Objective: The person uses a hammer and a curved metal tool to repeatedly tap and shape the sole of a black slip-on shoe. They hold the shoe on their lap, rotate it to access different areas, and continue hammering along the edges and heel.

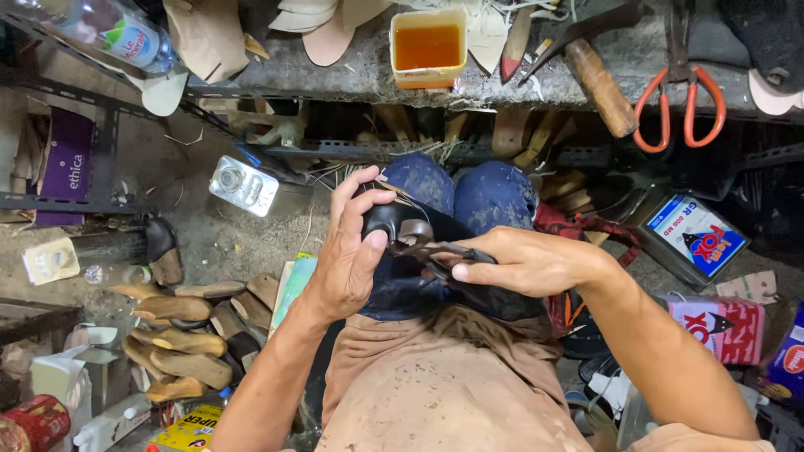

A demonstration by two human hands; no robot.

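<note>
Two bare hands meet over the person's lap at mid-frame. Its grip clasped around the thing, the left hand [352, 251] steadies a black leather shoe upper [394, 219], a smooth, glossy, rounded piece resting on the knees. The right hand [523, 264] is clenched on dark metal pincers [427, 249], whose long axis runs roughly level across the frame, jaws pointing left and biting the leather's edge. Along the top, a rough grey table [352, 71] carries orange-handled scissors [680, 100], a wooden-handled hammer [590, 67] lying diagonally and a square plastic tub of amber glue [428, 46]. Wooden soles [180, 335] lie heaped at lower left.
</note>
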